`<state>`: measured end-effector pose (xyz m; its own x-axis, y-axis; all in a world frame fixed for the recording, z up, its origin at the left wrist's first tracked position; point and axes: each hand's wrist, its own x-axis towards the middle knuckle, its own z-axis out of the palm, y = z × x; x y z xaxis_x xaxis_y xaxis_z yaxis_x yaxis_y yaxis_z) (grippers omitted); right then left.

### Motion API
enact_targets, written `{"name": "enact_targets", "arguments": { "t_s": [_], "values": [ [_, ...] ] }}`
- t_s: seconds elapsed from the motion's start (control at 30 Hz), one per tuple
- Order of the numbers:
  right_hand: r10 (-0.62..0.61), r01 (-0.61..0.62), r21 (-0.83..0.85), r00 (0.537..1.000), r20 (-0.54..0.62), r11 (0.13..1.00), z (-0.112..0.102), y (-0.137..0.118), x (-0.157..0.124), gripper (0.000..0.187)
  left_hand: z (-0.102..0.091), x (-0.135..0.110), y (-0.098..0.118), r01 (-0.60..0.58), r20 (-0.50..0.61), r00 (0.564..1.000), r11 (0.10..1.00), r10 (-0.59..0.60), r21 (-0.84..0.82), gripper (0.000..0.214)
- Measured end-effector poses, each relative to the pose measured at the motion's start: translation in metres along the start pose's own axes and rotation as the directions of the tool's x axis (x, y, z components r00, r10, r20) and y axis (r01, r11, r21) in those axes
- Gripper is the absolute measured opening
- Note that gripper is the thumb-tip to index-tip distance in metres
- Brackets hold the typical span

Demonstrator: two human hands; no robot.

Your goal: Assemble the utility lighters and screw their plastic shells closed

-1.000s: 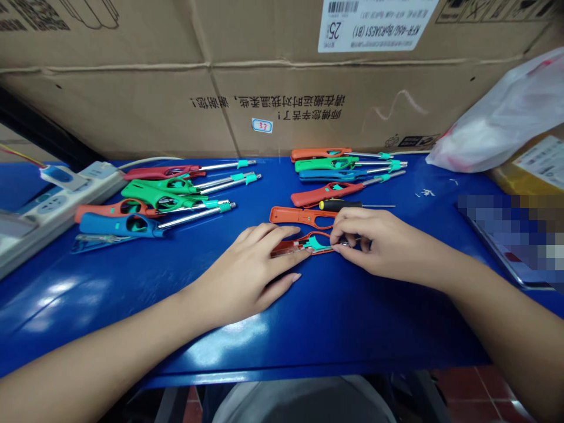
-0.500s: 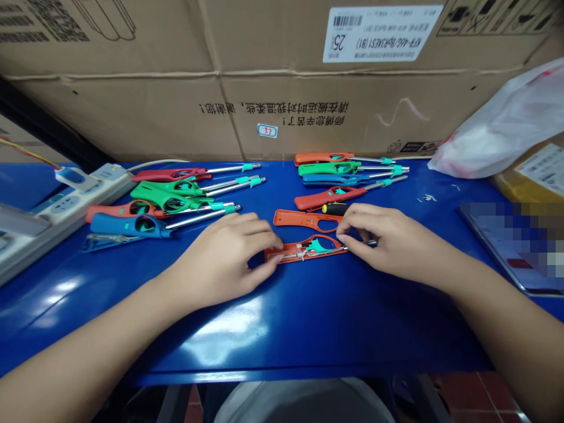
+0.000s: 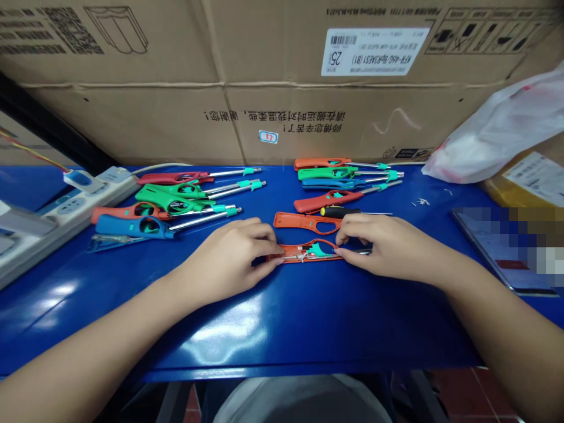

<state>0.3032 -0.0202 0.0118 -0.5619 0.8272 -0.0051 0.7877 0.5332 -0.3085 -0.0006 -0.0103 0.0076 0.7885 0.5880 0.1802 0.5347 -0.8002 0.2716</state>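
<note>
An opened orange lighter half (image 3: pixel 308 251) with teal inner parts lies flat on the blue table (image 3: pixel 282 317). My left hand (image 3: pixel 229 258) is curled, its fingertips pinching the shell's left end. My right hand (image 3: pixel 379 244) pinches the shell's right end, where the metal tube starts. Just behind lies the matching orange cover half (image 3: pixel 302 222). A black and yellow screwdriver (image 3: pixel 341 212) rests beyond my right hand.
Several long-nosed lighters in green, blue, orange and red lie in a pile at the left (image 3: pixel 171 202) and a row at the back (image 3: pixel 343 174). A white power strip (image 3: pixel 57 208) sits far left, cardboard boxes (image 3: pixel 264 76) behind, a plastic bag (image 3: pixel 497 135) at right.
My left hand went from lying flat over the shell to curling and pinching its left end. The shell has slid slightly left. The view has tilted a little.
</note>
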Motion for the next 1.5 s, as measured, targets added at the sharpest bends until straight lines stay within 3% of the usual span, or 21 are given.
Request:
{"name": "enact_targets", "arguments": {
  "t_s": [0.63, 0.77, 0.93, 1.03, 1.2, 1.3, 1.4, 1.5],
  "values": [
    [-0.088, 0.088, 0.015, 0.995, -0.045, 0.996, -0.001, 0.002, -0.003, 0.006, 0.003, 0.001, 0.0, 0.015, -0.022, 1.0, 0.997, -0.016, -0.073, 0.018],
    [-0.091, 0.093, 0.037, 0.994, -0.054, 0.995, -0.002, 0.002, -0.002, 0.007, 0.003, 0.003, 0.0, -0.009, -0.127, 0.992, 0.989, -0.01, -0.149, 0.02],
    [-0.056, 0.066, 0.052, 0.984, -0.166, 0.996, 0.002, 0.007, 0.002, 0.015, 0.004, 0.006, -0.011, 0.023, -0.242, 0.969, 0.996, -0.043, -0.084, 0.021],
    [-0.043, 0.044, 0.0, 0.982, -0.183, 0.999, 0.007, 0.011, 0.005, 0.021, 0.007, 0.007, -0.022, 0.063, -0.217, 0.974, 0.998, -0.065, -0.018, 0.023],
    [-0.039, 0.035, -0.032, 0.989, -0.139, 0.999, 0.016, 0.011, 0.009, 0.013, 0.012, 0.008, -0.032, 0.042, -0.185, 0.982, 0.999, -0.041, 0.002, 0.027],
    [-0.043, 0.049, 0.029, 0.986, -0.159, 0.998, 0.017, 0.009, 0.01, 0.009, 0.014, 0.007, -0.031, 0.023, -0.186, 0.982, 1.0, -0.023, -0.002, 0.027],
    [-0.036, 0.078, 0.151, 0.964, -0.263, 0.985, 0.015, 0.005, 0.011, 0.007, 0.014, 0.006, -0.028, -0.012, -0.245, 0.969, 1.0, 0.018, 0.025, 0.029],
    [0.08, 0.022, 0.335, 0.955, -0.286, 0.942, 0.015, 0.0, 0.013, 0.01, 0.012, 0.005, -0.022, -0.066, -0.31, 0.946, 0.994, 0.091, 0.091, 0.03]
  ]
}}
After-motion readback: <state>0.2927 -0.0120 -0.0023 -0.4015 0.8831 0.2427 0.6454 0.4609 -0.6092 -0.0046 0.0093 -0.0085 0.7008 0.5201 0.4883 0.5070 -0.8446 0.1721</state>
